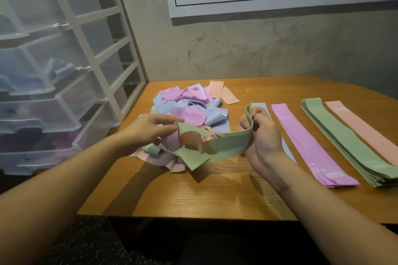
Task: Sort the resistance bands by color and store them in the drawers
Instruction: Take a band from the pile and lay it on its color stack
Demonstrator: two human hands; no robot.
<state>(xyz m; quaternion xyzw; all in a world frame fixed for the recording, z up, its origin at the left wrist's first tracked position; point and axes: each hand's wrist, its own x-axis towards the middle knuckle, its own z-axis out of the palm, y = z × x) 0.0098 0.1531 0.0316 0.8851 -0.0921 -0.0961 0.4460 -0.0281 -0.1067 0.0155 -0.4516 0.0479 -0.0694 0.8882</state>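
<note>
I'm pinching a green band (226, 145) with my left hand (148, 128), my right hand (261, 135) gripping its three o'clock end, over the jumbled pile (189, 109); drawers (43, 84) at nine o'clock, contents blurry.

Bare table (215, 191) lies open along the near edge. A loose heap of bands (189, 105) fills the middle-left, four flat stacks (310, 146) crowd the right side, narrow bare strips between them. The drawer unit (64, 71) walls off the left; the wall (258, 49) closes the far side.
</note>
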